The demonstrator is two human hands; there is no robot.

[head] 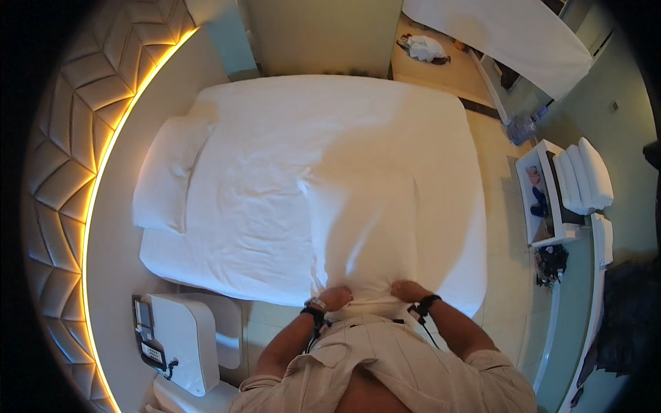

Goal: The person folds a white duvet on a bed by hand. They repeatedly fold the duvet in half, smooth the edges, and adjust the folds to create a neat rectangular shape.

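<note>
A bed [253, 206] with a white fitted sheet stretches before me. On its near side lies a rectangular piece of white bed linen [372, 227], perhaps a pillowcase; whether anything is inside it I cannot tell. Its near edge is gathered in both fists, close to my waist. My left hand [336, 298] grips the near left corner, with a watch and a black strap on that wrist. Gripping the near right part is my right hand [408, 291], with a black strap and a cable at the wrist. Folds and a shadow run across the linen between them.
A white pillow [168, 178] rests at the head end by the padded, lit headboard [69, 170]. Left of me, a bedside table [181, 335] holds a telephone [153, 354]. Stacked white pillows [583, 175] top a shelf unit [539, 196]; a plastic bottle [521, 129] stands nearby.
</note>
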